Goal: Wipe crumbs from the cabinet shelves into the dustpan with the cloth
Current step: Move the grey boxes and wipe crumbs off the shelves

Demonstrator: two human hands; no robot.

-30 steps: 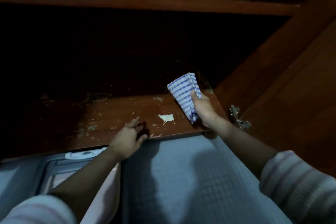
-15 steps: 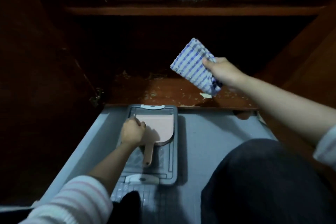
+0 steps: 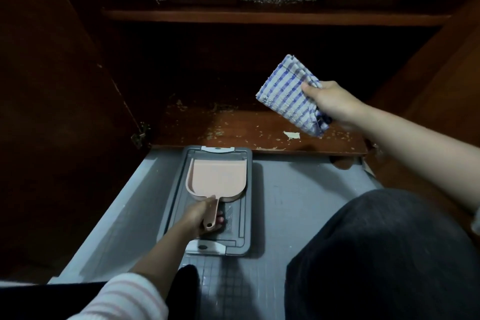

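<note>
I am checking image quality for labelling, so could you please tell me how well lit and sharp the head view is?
Head view: dim overall, cabinet depths nearly black; lower shelf, cloth, dustpan, left hand and right hand are lit and fairly sharp.

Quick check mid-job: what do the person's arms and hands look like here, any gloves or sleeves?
No gloves: the left hand and right hand are bare, as are both forearms. The left sleeve is pale with thin pink stripes. Only a sliver of the right sleeve shows at the frame edge, also pale; its pattern cannot be made out. No watch or rings show.
</note>
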